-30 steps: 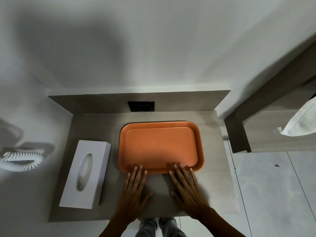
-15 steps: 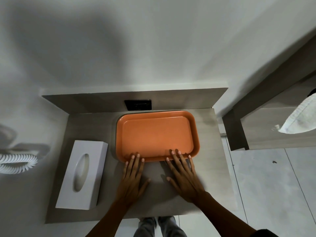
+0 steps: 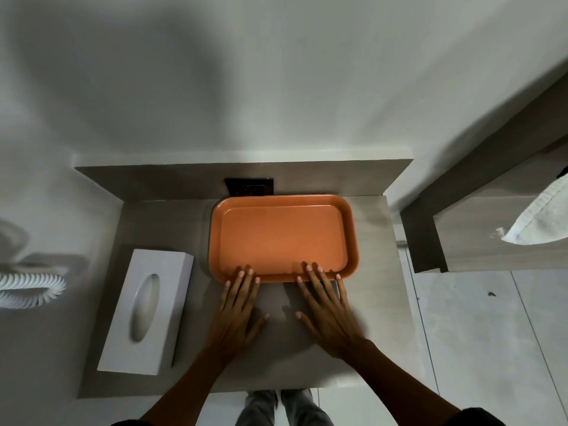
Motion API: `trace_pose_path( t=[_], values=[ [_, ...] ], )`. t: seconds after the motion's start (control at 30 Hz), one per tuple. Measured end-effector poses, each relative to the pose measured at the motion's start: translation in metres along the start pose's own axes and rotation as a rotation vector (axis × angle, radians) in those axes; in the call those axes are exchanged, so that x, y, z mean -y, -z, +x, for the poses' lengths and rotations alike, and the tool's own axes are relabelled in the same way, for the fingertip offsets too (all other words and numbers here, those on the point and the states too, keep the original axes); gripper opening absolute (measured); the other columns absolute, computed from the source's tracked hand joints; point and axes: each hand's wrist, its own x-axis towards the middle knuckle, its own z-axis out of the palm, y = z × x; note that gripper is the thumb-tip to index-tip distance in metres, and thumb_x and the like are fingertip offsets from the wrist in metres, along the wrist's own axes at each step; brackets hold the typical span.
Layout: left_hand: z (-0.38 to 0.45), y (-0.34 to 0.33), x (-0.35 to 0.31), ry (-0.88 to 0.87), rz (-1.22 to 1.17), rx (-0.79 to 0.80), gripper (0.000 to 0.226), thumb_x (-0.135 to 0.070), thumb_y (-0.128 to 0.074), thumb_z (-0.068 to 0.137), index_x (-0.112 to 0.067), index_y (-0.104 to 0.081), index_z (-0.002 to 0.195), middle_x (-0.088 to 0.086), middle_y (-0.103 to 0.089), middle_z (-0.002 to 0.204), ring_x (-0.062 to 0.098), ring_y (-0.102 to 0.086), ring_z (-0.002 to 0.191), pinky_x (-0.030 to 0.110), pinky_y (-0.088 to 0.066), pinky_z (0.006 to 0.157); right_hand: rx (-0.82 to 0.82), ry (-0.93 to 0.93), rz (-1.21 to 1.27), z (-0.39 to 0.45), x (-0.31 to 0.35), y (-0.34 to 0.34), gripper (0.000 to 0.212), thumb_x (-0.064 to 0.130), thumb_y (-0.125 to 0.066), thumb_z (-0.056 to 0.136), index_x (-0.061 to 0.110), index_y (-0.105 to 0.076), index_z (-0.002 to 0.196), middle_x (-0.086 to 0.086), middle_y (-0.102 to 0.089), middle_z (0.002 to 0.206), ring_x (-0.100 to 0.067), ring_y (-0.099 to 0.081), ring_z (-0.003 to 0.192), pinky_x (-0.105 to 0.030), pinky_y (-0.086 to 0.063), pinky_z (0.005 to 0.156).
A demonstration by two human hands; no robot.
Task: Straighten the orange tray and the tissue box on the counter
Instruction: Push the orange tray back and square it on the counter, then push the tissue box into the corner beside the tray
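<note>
The orange tray (image 3: 282,238) lies flat on the grey counter (image 3: 378,272), its far edge against the back panel and roughly square to it. My left hand (image 3: 238,312) and my right hand (image 3: 330,309) rest flat on the counter with fingers spread, fingertips touching the tray's near rim. Neither hand grips anything. The white tissue box (image 3: 147,309) sits left of the tray, turned at a slight angle, apart from both hands.
A dark wall socket (image 3: 249,187) sits in the back panel just behind the tray. A white coiled hose (image 3: 27,290) hangs at the left wall. At the right stands a wooden shelf unit (image 3: 436,241) with a white cloth (image 3: 541,216). Tiled floor lies at lower right.
Both hands have pushed the tray away from me until it reached the back panel. The tissue box has not moved on the counter.
</note>
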Motion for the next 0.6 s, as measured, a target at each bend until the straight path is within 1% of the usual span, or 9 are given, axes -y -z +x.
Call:
trace_pose_path(
  t=[0.07,0.17,0.27,0.33,0.4,0.47,0.53,0.6],
  values=[
    [-0.002,0.000,-0.003,0.004,-0.019,-0.024,0.084,-0.059,-0.047,0.106,-0.007,-0.029,0.170,0.013,-0.016,0.183,0.031,-0.016,0.171,0.054,-0.012,0.139,-0.046,0.052,0.021,0.002,0.007,0.002,0.081,0.059,-0.039,0.116,0.022,-0.006,0.180,-0.009,0.008,0.189,-0.030,0.006,0.176,-0.066,-0.002,0.137],
    [-0.007,0.011,-0.002,0.071,-0.007,-0.067,0.078,-0.053,-0.048,0.107,-0.006,-0.035,0.167,0.015,-0.023,0.180,0.033,-0.023,0.169,0.060,-0.025,0.134,-0.093,0.128,0.023,0.012,0.027,0.010,0.080,0.055,-0.044,0.116,0.019,-0.012,0.180,-0.009,0.001,0.189,-0.027,0.007,0.175,-0.062,-0.004,0.136],
    [-0.015,0.032,0.007,0.166,-0.006,-0.142,0.072,-0.047,-0.048,0.108,-0.004,-0.040,0.165,0.018,-0.030,0.178,0.035,-0.028,0.167,0.063,-0.031,0.130,-0.120,0.193,0.045,0.032,0.053,0.019,0.077,0.054,-0.043,0.116,0.017,-0.019,0.179,-0.010,-0.004,0.189,-0.028,0.007,0.176,-0.058,-0.003,0.139],
    [-0.026,0.049,0.019,0.230,0.006,-0.176,0.071,-0.049,-0.044,0.110,-0.003,-0.042,0.164,0.019,-0.031,0.177,0.037,-0.029,0.166,0.063,-0.032,0.131,-0.109,0.255,0.040,0.047,0.073,0.022,0.075,0.055,-0.041,0.116,0.016,-0.022,0.178,-0.010,-0.006,0.189,-0.028,0.004,0.176,-0.057,-0.005,0.139],
    [-0.039,0.065,0.033,0.318,0.000,-0.185,0.073,-0.053,-0.038,0.111,-0.006,-0.036,0.167,0.017,-0.024,0.180,0.036,-0.023,0.169,0.061,-0.027,0.134,-0.082,0.322,0.042,0.058,0.092,0.020,0.074,0.056,-0.035,0.118,0.016,-0.021,0.178,-0.009,-0.006,0.189,-0.026,0.002,0.176,-0.057,-0.008,0.139],
    [-0.057,0.079,0.052,0.460,-0.011,-0.191,0.077,-0.056,-0.035,0.111,-0.011,-0.023,0.172,0.013,-0.011,0.183,0.033,-0.011,0.171,0.058,-0.021,0.137,-0.047,0.387,0.078,0.068,0.114,0.018,0.074,0.057,-0.032,0.118,0.016,-0.020,0.178,-0.007,-0.005,0.189,-0.025,0.001,0.176,-0.055,-0.007,0.140],
    [-0.077,0.089,0.070,0.615,-0.019,-0.194,0.084,-0.060,-0.036,0.108,-0.014,-0.012,0.174,0.010,-0.002,0.184,0.032,-0.004,0.172,0.058,-0.019,0.138,-0.030,0.441,0.102,0.073,0.135,0.012,0.074,0.055,-0.038,0.118,0.014,-0.023,0.178,-0.007,-0.008,0.189,-0.025,-0.001,0.176,-0.052,-0.007,0.140],
    [-0.097,0.091,0.085,0.711,-0.024,-0.187,0.096,-0.071,-0.038,0.103,-0.015,-0.009,0.174,0.011,-0.002,0.184,0.034,-0.004,0.172,0.060,-0.018,0.137,-0.022,0.481,0.129,0.075,0.154,0.001,0.075,0.051,-0.049,0.116,0.011,-0.027,0.176,-0.010,-0.013,0.188,-0.026,-0.004,0.176,-0.050,-0.007,0.141]
  ],
)
